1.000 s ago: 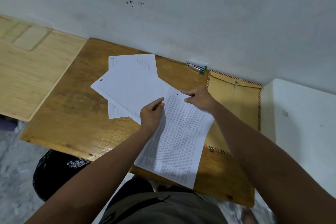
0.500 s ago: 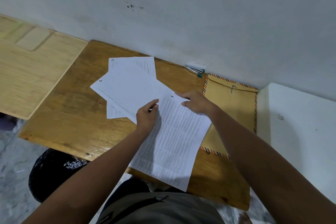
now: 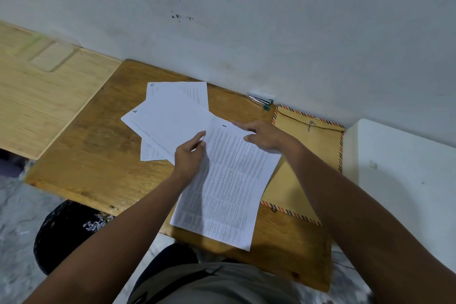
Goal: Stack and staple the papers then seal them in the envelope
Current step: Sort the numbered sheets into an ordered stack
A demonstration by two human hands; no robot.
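Observation:
Several white printed sheets lie fanned out on a brown wooden desk point(image 3: 98, 155). The top sheet point(image 3: 229, 187), marked 1, overhangs the desk's front edge. Sheets marked 5 point(image 3: 167, 121) and 6 point(image 3: 177, 91) lie beneath it, further back. My left hand point(image 3: 190, 158) pinches the left edge of the top sheet. My right hand point(image 3: 261, 134) presses its fingers on that sheet's upper right corner. A brown envelope point(image 3: 318, 145) with a striped border lies to the right, partly under the papers. A small stapler point(image 3: 261, 100) rests at the wall behind it.
A white wall runs along the desk's back edge. A lighter wooden surface point(image 3: 37, 101) adjoins on the left and a white surface point(image 3: 399, 168) on the right. A black bag point(image 3: 64, 234) sits on the floor below the desk's front left.
My left hand has opened its fingers slightly along the sheet's edge, and my right hand's fingers have stretched further over the corner. The papers have barely shifted.

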